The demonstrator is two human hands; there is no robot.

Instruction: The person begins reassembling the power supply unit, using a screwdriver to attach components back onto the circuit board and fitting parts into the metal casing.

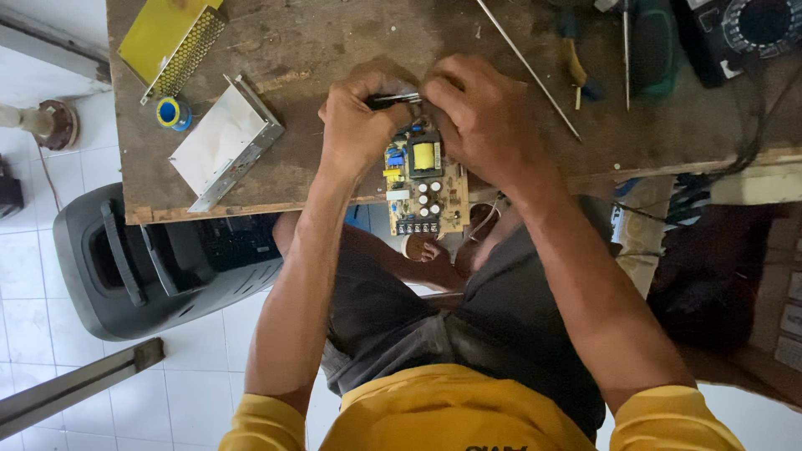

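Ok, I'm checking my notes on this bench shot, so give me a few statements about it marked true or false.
1. Both hands are on the circuit board at the near edge of the wooden table. True: left hand, right hand.
2. The left hand grips a slim dark tool. True.
3. The circuit board is blue. False: it is tan, with a yellow part on it.
4. The open metal case lies to the right of the hands. False: it lies to their left.
5. The solder spool sits beside the metal case. True.
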